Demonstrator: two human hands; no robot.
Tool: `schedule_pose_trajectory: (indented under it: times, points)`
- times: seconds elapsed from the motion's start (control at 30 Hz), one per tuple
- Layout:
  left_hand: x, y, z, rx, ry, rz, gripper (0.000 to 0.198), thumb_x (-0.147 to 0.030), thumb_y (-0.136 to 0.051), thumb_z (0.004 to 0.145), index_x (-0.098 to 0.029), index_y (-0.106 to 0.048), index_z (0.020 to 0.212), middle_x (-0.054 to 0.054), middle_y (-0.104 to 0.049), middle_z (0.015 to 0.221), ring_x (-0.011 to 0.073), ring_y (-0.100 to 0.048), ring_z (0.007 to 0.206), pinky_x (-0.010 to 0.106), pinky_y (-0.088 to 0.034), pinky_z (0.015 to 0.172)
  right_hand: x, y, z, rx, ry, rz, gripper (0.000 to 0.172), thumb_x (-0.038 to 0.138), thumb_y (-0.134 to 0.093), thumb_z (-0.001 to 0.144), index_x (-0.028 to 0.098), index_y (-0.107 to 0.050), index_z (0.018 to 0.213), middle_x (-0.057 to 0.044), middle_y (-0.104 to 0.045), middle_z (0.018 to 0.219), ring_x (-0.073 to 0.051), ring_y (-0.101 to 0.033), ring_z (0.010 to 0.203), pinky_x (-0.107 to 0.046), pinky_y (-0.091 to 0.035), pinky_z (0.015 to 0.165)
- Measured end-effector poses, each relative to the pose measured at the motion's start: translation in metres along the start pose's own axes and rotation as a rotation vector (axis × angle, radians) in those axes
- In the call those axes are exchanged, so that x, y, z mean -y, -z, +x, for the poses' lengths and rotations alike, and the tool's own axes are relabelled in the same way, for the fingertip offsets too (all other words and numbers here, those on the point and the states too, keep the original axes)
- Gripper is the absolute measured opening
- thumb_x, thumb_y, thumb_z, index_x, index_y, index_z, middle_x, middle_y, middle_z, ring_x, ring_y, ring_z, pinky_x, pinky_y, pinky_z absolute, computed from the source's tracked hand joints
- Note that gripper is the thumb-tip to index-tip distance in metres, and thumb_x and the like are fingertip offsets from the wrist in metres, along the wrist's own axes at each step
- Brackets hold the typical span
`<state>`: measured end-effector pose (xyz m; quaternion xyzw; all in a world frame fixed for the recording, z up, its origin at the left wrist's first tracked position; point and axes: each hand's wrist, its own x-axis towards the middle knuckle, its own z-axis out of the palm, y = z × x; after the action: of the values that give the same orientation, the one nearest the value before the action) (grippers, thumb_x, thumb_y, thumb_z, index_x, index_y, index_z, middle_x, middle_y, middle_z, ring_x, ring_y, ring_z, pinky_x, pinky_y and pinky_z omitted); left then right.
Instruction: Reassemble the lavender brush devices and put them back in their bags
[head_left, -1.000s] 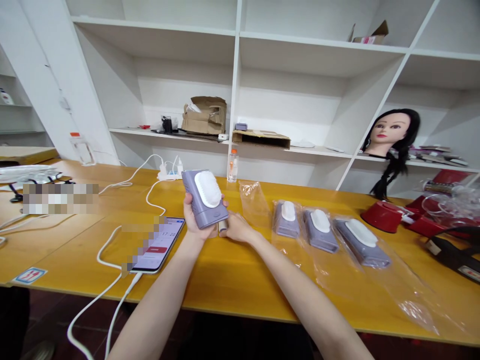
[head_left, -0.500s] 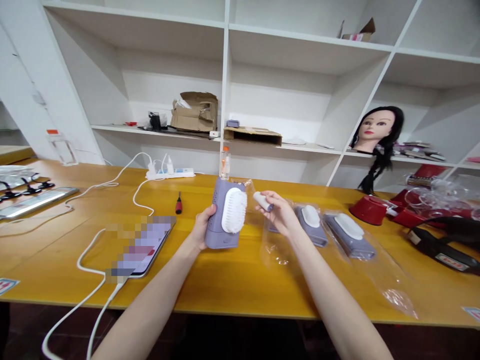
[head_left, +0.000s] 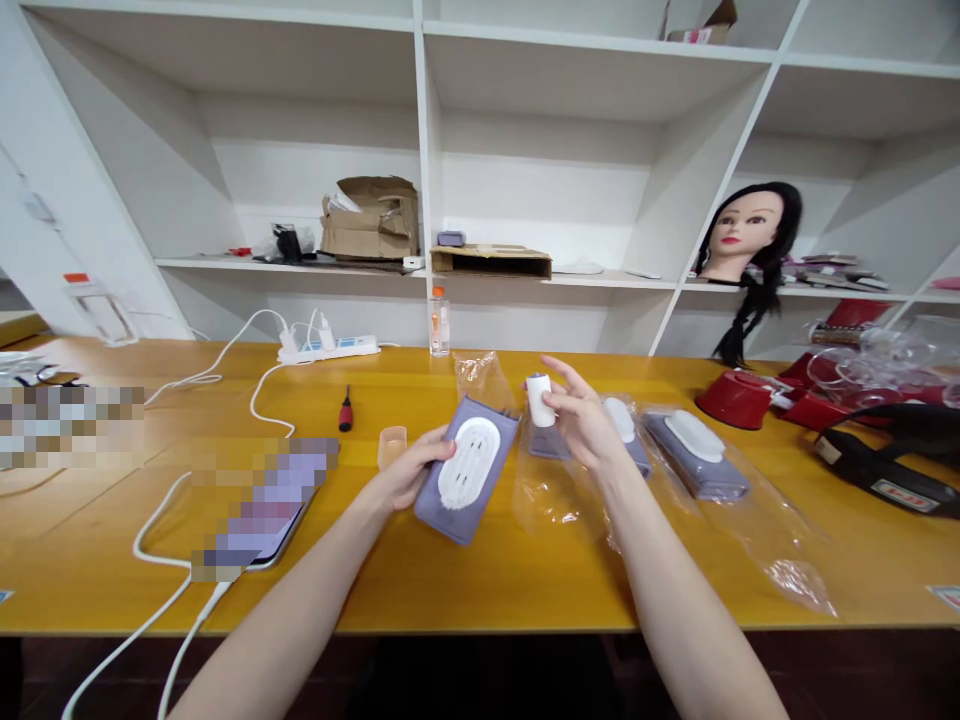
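Observation:
My left hand (head_left: pixel 405 472) grips the edge of a lilac handheld device (head_left: pixel 466 470), which has an oval white comb head (head_left: pixel 469 462) facing up and sits low over the table. My right hand (head_left: pixel 586 422) is raised and pinches a small white cylinder (head_left: pixel 540 400) between thumb and fingers. Close to my right hand lie lilac devices in clear plastic bags, one (head_left: pixel 547 442) partly hidden by that hand, one (head_left: pixel 626 435) below it, and one (head_left: pixel 694 455) further right. A small translucent orange cup (head_left: pixel 391 447) stands just left of my left hand.
A red-handled screwdriver (head_left: pixel 345 410) and a blurred phone (head_left: pixel 262 510) with white cables lie on the yellow table (head_left: pixel 480 590). Behind stand a power strip (head_left: pixel 326 349) and a plastic bottle (head_left: pixel 440 322). Red objects and a black strap (head_left: pixel 892 460) lie right, below white shelves (head_left: pixel 525 130).
The lilac device has tipped from upright to nearly flat, comb head up. My right hand has moved up and the white cylinder now stands upright in its grip. The view has shifted upward.

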<state>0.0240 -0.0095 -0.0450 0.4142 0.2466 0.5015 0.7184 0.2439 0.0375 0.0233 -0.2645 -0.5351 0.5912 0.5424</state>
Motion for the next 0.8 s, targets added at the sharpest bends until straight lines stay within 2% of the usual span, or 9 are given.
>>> schedule_pose_trajectory:
  times: [0.17, 0.33, 0.5, 0.67, 0.8]
  points:
    - [0.0, 0.001, -0.004, 0.08, 0.004, 0.128, 0.041, -0.03, -0.072, 0.062, -0.015, -0.066, 0.1, 0.008, -0.07, 0.086, 0.0205, -0.064, 0.072, 0.025, -0.046, 0.059, 0.002, -0.012, -0.01, 0.083, 0.121, -0.161, 0.039, 0.027, -0.068, 0.067, 0.025, -0.061, 0.105, -0.004, -0.065, 0.094, -0.016, -0.059, 0.077, -0.026, -0.046, 0.061]
    - [-0.002, 0.001, -0.006, 0.146, -0.017, 0.249, 0.049, -0.032, -0.072, 0.061, -0.017, -0.064, 0.107, 0.007, -0.068, 0.09, 0.0195, -0.062, 0.076, 0.024, -0.043, 0.062, -0.001, -0.019, -0.016, 0.184, 0.175, -0.206, 0.037, 0.025, -0.07, 0.066, 0.024, -0.063, 0.102, -0.003, -0.065, 0.094, -0.016, -0.059, 0.08, -0.027, -0.046, 0.066]
    - [-0.003, 0.0, -0.006, 0.163, -0.03, 0.278, 0.05, -0.035, -0.071, 0.062, -0.018, -0.064, 0.108, 0.006, -0.068, 0.088, 0.0181, -0.06, 0.074, 0.023, -0.041, 0.063, -0.001, -0.021, -0.018, 0.182, 0.184, -0.21, 0.033, 0.026, -0.071, 0.066, 0.022, -0.063, 0.098, -0.004, -0.065, 0.092, -0.015, -0.059, 0.077, -0.026, -0.046, 0.064]
    - [-0.004, 0.001, -0.006, 0.169, -0.034, 0.271, 0.049, -0.034, -0.072, 0.062, -0.017, -0.064, 0.107, 0.007, -0.068, 0.089, 0.0186, -0.06, 0.073, 0.023, -0.041, 0.06, 0.001, -0.017, -0.018, 0.141, 0.199, -0.198, 0.032, 0.025, -0.071, 0.066, 0.024, -0.064, 0.098, -0.003, -0.065, 0.091, -0.016, -0.059, 0.082, -0.027, -0.046, 0.067]
    - [-0.004, 0.003, -0.006, 0.176, -0.045, 0.277, 0.049, -0.033, -0.071, 0.063, -0.018, -0.064, 0.108, 0.007, -0.067, 0.091, 0.0182, -0.06, 0.075, 0.022, -0.041, 0.059, 0.002, -0.015, -0.018, 0.127, 0.189, -0.201, 0.03, 0.026, -0.071, 0.067, 0.025, -0.066, 0.097, -0.003, -0.065, 0.089, -0.015, -0.058, 0.077, -0.025, -0.045, 0.061]
